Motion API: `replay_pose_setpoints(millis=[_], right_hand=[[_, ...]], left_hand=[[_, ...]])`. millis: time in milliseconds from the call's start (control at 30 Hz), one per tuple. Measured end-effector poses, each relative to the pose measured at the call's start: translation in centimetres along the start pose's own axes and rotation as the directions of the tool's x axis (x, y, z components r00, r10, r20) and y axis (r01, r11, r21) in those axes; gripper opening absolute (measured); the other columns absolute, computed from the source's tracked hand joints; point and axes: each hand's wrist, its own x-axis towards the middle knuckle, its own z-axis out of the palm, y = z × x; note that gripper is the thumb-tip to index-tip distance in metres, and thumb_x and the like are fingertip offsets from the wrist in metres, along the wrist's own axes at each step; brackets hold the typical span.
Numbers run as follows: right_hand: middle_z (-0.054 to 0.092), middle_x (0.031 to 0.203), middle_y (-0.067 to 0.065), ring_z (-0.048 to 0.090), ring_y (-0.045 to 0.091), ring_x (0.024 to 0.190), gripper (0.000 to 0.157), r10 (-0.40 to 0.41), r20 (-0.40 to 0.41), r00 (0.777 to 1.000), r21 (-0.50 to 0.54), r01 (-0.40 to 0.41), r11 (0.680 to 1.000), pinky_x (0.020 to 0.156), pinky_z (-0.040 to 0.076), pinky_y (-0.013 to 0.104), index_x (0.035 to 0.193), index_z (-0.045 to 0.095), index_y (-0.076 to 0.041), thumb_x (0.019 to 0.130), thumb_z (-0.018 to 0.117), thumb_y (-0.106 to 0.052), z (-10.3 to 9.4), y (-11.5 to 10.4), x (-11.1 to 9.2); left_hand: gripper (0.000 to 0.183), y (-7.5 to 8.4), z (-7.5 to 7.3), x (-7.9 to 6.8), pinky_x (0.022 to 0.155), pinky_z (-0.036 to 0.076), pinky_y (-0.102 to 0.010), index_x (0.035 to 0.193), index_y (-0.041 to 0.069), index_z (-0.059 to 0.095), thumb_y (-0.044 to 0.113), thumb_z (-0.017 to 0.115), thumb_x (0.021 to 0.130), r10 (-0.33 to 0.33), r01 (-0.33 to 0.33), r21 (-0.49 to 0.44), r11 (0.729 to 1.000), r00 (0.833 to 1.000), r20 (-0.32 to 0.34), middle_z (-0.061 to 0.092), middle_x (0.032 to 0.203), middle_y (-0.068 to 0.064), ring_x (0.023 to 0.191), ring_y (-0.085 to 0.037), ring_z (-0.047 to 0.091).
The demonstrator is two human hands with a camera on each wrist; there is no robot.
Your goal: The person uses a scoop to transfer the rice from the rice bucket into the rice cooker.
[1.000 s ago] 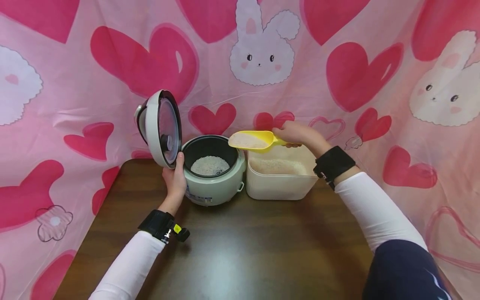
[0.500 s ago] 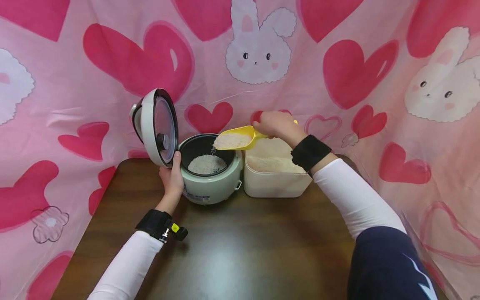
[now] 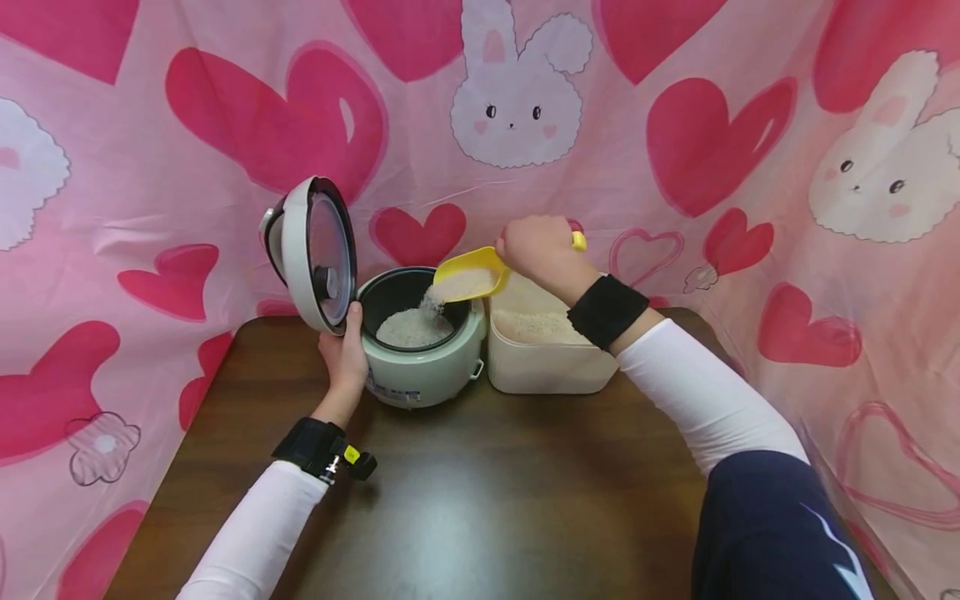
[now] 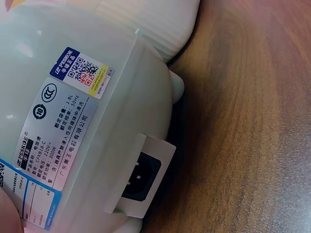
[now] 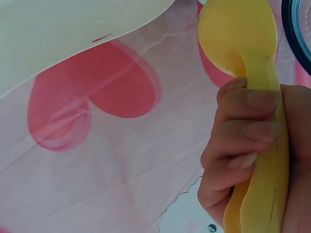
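Observation:
A pale green rice cooker point(image 3: 423, 375) stands with its lid point(image 3: 300, 254) raised at the left. My left hand point(image 3: 345, 354) holds the lid's lower edge, thumb on the near side; the other fingers are mostly hidden. In the right hand point(image 3: 543, 250) is a yellow scoop point(image 3: 480, 262), tilted over the cooker's dark inner pot point(image 3: 397, 292). Rice point(image 3: 412, 327) streams from the scoop's lip onto the heap in the pot. The right wrist view shows the fingers point(image 5: 248, 131) curled around the scoop's handle point(image 5: 267, 184).
A cream container point(image 3: 551, 371) with rice inside sits right beside the cooker, partly under the right forearm. Both are on a dark wooden table point(image 3: 465, 492). Behind hangs a pink cloth point(image 3: 427, 175) with hearts and rabbits. A power socket point(image 4: 142, 177) shows on the cooker's side.
The right hand has moved left with the scoop, from over the container to above the pot, and tipped it. Rice now pours faster and the heap has grown. The left hand stays at the lid.

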Motion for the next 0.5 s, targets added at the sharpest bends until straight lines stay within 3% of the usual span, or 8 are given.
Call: replay_pose_setpoints(millis=[233,500], right_hand=[[0.061,0.076,0.01,0.065,0.035,0.08,0.047,-0.027,-0.057,0.998,-0.066,0.023,0.998,0.074,0.056,0.046,0.077,0.064,-0.008,0.107,0.044,-0.038,0.1,-1.1,-0.4],[0.058,0.068,0.007,0.066,0.034,0.074,0.049,-0.078,-0.148,0.986,-0.122,0.06,0.991,0.067,0.057,0.045,0.075,0.065,-0.008,0.108,0.046,-0.039,0.5,-1.6,-0.6]], left_hand=[[0.063,-0.1,0.0,0.2,0.117,0.036,-0.038,0.14,-0.001,0.059,0.047,0.062,0.1,0.015,-0.015,-0.002,1.0,1.0,-0.007,0.064,0.138,-0.018,0.125,-0.025,0.055],[0.061,-0.1,0.0,0.1,0.115,0.037,-0.04,0.138,-0.003,0.06,0.045,0.063,0.1,0.031,-0.031,0.007,1.0,0.999,-0.009,0.065,0.136,-0.02,0.122,-0.027,0.056]])
